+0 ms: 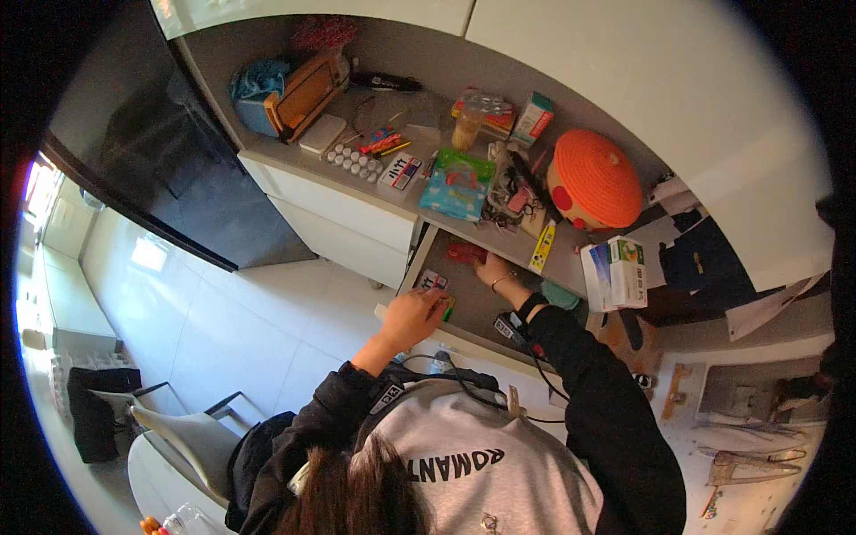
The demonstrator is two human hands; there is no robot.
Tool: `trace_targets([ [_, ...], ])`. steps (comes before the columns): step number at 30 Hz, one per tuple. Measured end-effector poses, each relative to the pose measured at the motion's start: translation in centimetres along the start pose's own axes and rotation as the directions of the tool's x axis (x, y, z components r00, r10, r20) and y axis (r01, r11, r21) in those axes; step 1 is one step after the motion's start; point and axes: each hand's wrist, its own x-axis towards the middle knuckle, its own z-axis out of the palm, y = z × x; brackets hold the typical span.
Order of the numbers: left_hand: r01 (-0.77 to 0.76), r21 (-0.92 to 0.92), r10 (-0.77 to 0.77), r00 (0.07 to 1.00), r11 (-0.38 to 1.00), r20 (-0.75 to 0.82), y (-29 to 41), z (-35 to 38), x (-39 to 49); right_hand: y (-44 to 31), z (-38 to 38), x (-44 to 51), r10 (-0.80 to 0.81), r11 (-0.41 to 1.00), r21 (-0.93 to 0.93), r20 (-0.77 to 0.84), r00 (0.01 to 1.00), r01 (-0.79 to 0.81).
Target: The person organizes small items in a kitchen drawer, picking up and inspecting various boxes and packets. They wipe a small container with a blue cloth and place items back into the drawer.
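An open drawer [481, 301] of a white cabinet lies before me, and both my hands are over it. My right hand [493, 271] reaches to its back, fingers at a small red object [466, 252]; whether they grip it or only touch it is unclear. My left hand [413, 315] hangs over the drawer's front left, fingers bent together. Just beside its fingertips shows a small green and yellow item [449, 309], partly hidden by the hand. A white card or packet with writing [432, 281] lies behind that hand. A teal cloth-like thing [560, 294] sits at the drawer's right end.
Above the drawer, the cabinet top holds a green-blue packet [458, 184], several white-capped small bottles [354, 162], an orange-lidded woven basket [595, 179], a yellow box [542, 246] and white boxes [615, 274]. A black cable [461, 381] crosses my front. A chair [190, 441] stands behind left.
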Motion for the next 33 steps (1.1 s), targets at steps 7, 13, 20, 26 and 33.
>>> trace_targets([
  [7,-0.048,0.018,0.048,0.999,0.999,-0.009,0.0,0.2,-0.2,1.0,0.8,-1.5,-0.394,0.859,-0.313,0.098,0.914,0.404],
  [13,-0.043,0.034,0.044,0.999,0.999,-0.022,0.2,0.2,-0.4,-0.9,2.3,1.3,-0.393,0.856,-0.316,0.115,0.912,0.408],
  [20,-0.038,0.069,0.04,0.999,0.997,-0.025,0.7,0.0,-0.3,-3.3,0.1,0.5,-0.356,0.615,-0.655,0.266,0.896,0.439],
  [26,0.018,0.092,-0.021,0.999,0.996,0.03,0.6,0.1,0.0,-2.1,0.8,0.6,-0.368,0.862,-0.336,0.1,0.924,0.379],
  [33,-0.008,0.019,0.008,1.0,1.0,0.003,0.7,-0.2,0.1,-3.2,-5.6,-5.7,-0.426,0.831,-0.175,0.411,0.806,0.528],
])
